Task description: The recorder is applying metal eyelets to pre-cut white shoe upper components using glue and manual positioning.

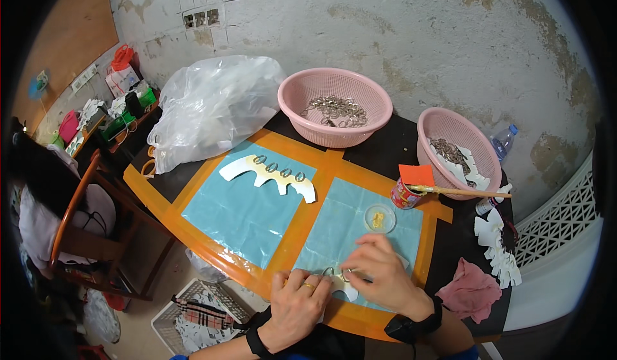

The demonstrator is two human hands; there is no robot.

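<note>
While the left hand [299, 305] rests with bent fingers close together at the near edge of the table [443, 251], its fingertips lie over one end of a white card [344, 288]; whether it grips the card or only presses on it, I cannot tell. The right hand [382, 273] curls over the other end, thumb and forefinger narrowed around a metal ring [346, 274], though a firm pinch cannot be made out. A second ring [328, 272] stands on the card between the hands. The card lies on the right blue sheet [337, 219], bordered by orange tape [289, 244].

Just beyond the right hand, a round clear dish [391, 215] holds a yellowish substance. Near it stands a red can [405, 197], with an orange piece [416, 174] at its top and a long stick [459, 192] lying across it. On the left blue sheet [225, 225] rests another scalloped white card [239, 168], bearing four rings [271, 167] in a row.

At the back, a pink basket [302, 119] holds many metal rings, beside a bulging plastic bag [215, 106]. A second pink basket [424, 129], farther right, contains rings and white pieces. A pink cloth [470, 290] lies right of the right hand, near stacked white cutouts [498, 247]. Off to the left, another person sits on a wooden chair [71, 222].
</note>
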